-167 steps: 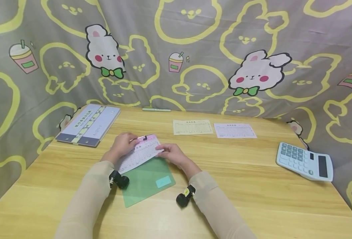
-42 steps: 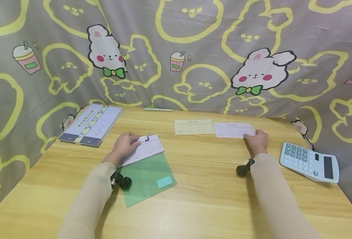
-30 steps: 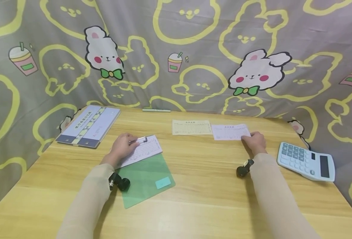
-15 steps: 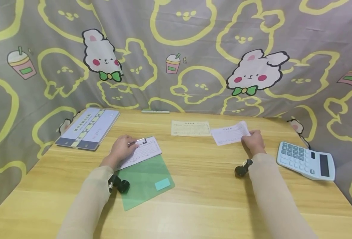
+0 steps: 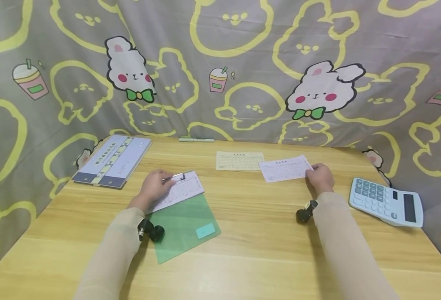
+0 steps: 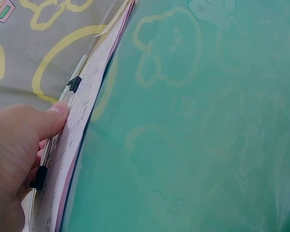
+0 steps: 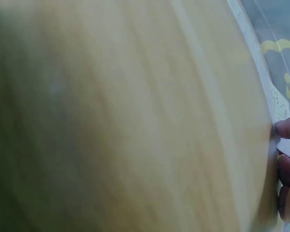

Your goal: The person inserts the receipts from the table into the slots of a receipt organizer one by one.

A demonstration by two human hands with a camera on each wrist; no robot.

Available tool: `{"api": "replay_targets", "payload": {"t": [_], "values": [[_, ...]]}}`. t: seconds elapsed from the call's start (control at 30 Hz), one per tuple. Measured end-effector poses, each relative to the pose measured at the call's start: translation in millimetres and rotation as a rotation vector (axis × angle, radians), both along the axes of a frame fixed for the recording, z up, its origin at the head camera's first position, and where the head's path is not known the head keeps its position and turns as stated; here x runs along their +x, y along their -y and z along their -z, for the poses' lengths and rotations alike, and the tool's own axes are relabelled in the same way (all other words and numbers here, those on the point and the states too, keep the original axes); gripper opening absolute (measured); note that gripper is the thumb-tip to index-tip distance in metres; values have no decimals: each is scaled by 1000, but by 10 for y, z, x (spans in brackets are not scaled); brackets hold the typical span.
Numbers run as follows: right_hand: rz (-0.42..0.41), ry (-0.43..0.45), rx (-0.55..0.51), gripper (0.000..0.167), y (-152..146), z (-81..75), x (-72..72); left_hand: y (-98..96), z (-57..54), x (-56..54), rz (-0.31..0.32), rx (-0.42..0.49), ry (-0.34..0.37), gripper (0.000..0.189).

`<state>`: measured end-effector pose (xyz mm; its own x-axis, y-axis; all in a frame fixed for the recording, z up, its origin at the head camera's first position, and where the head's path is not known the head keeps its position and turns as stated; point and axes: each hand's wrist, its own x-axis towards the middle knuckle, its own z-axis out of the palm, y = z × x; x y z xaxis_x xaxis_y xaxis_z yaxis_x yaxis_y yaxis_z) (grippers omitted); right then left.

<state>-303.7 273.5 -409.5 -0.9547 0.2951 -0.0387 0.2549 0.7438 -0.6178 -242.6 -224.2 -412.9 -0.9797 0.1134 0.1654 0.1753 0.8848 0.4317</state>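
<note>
A green translucent clipboard lies tilted at centre left, with white printed forms under its metal clip. My left hand grips it at the clip; in the left wrist view, the thumb of that hand lies on the clip bar between two black end pieces. Further right, my right hand pinches the right end of a loose whitish printed form. The form's left end overlaps the edge of a yellow printed form. In the right wrist view, the fingers hold the paper's corner.
At the back left of the wooden table lies a banded ledger book. A pen is by the rear edge, in front of a patterned curtain. To the right of my right hand sits a light blue calculator.
My right hand has left the clipboard's papers, where pink showed beneath a white sheet, and taken the whitish form, shifting it left and nearer. My left hand has stayed at the clip.
</note>
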Motion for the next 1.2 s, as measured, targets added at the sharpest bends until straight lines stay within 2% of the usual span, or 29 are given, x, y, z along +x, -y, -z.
{"api": "replay_targets", "payload": {"t": [0.2,0.3,0.43,0.6,0.67,0.8,0.87,0.97,1.1,1.2], "values": [[-9,-29,3,23,-33,-24,44,-9,-5,-5,-8,-9,15,35],[-39,-16,20,18,-60,-57,69,-8,-2,-6,-7,-6,17,35],[-123,-8,61,15,-96,-83,108,-1,-2,-4,-6,-9,4,35],[-257,-10,29,13,-105,-101,173,1,-7,0,-7,-8,-3,34],[-314,0,-16,23,-85,-122,205,3,-8,0,-9,-4,0,34],[-428,-3,-92,59,-35,-161,283,3,-12,-2,-7,-2,0,35],[-482,-11,-129,67,-18,-154,320,4,-11,-5,0,-3,-5,35],[-522,7,-236,56,2,-119,381,-2,-12,-3,4,1,-3,35],[-531,51,-383,36,44,-88,460,-7,-9,5,4,5,3,35],[-546,60,-404,29,70,-88,507,-2,-2,5,0,5,1,35]]}}
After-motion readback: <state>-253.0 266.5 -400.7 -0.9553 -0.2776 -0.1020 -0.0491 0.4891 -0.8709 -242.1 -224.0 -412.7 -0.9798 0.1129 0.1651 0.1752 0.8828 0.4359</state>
